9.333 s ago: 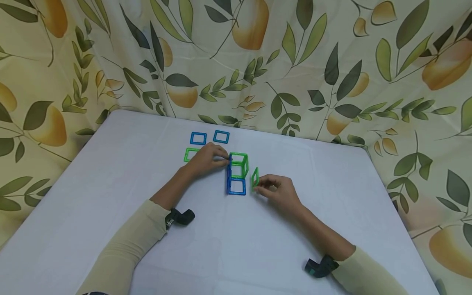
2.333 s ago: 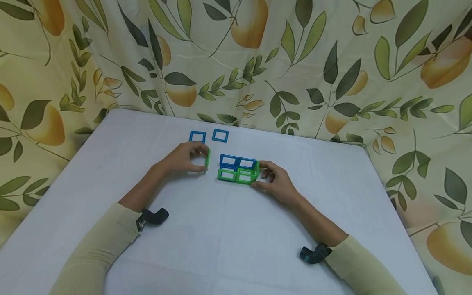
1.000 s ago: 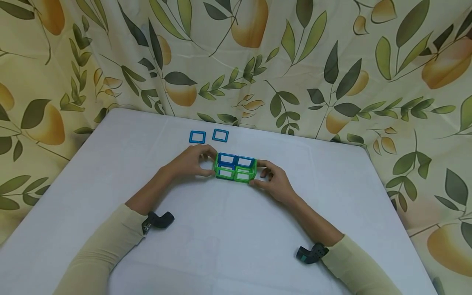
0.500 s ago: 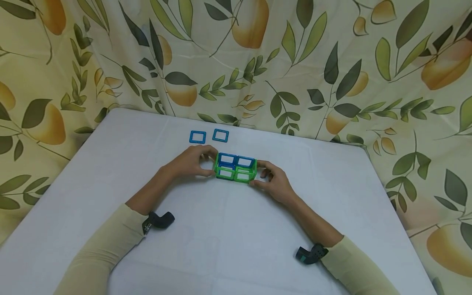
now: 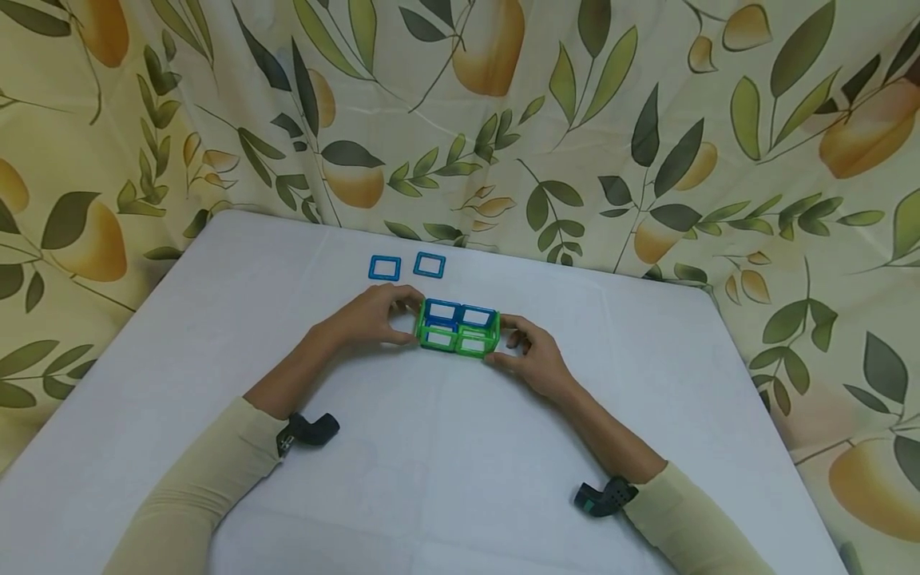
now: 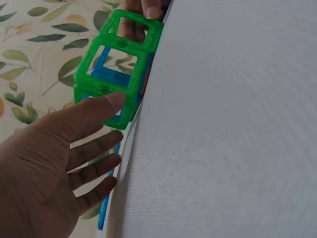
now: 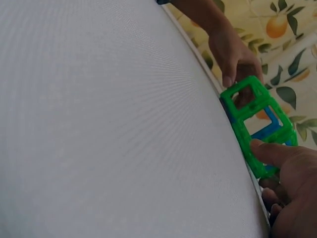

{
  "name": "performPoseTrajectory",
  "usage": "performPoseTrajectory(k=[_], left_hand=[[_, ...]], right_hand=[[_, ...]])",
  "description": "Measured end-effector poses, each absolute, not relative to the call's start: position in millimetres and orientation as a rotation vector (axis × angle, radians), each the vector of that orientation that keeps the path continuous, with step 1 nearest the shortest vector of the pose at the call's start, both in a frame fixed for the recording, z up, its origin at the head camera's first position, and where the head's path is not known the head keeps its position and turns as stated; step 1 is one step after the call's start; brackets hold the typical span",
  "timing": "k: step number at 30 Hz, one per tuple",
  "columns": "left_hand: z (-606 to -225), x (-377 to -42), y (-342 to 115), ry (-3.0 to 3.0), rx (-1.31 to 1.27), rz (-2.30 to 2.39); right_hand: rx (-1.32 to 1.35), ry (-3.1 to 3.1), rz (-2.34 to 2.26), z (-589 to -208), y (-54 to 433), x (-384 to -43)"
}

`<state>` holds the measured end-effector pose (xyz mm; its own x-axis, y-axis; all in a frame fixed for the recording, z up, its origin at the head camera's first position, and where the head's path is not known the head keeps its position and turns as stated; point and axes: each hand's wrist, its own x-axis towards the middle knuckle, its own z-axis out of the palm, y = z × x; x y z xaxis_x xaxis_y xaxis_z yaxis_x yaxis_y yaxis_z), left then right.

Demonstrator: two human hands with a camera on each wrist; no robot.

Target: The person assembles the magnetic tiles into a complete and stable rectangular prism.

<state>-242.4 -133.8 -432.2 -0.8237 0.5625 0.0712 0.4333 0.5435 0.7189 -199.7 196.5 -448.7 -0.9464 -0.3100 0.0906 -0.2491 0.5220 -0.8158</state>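
A low box of see-through magnetic tiles (image 5: 456,342) stands on the white table, its top uncovered. Its front wall and both ends are green, its back wall is blue, and its floor shows blue and green. My left hand (image 5: 362,315) holds the left end, thumb at the front corner and fingers at the back. At the opposite end, my right hand (image 5: 539,355) grips the green end tile the same way. In the left wrist view the left thumb (image 6: 116,99) lies on a green frame; the right wrist view shows the right thumb (image 7: 257,145) pressing the green wall.
Two loose blue magnetic tiles (image 5: 385,267) lie flat behind the box, near the far edge of the white-covered table (image 5: 431,479). Behind the table hangs a leaf-and-fruit patterned cloth (image 5: 446,120). A black wrist camera (image 5: 312,430) sits on each forearm.
The tile structure was turned earlier. My left hand brought a green tile from the left and set it on the box's left end. Over the last second, both hands stay nearly still.
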Motion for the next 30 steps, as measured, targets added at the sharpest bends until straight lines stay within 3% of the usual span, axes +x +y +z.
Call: performPoseTrajectory(k=[12, 30], left_hand=[[-432, -245, -137, 2.618, 0.851, 1.078], [-426, -262, -164, 2.797, 0.649, 1.063]], right_hand=[[-0.491, 2.687, -1.432, -450, 197, -196], [-0.511, 2.673, -1.447, -451, 198, -199]])
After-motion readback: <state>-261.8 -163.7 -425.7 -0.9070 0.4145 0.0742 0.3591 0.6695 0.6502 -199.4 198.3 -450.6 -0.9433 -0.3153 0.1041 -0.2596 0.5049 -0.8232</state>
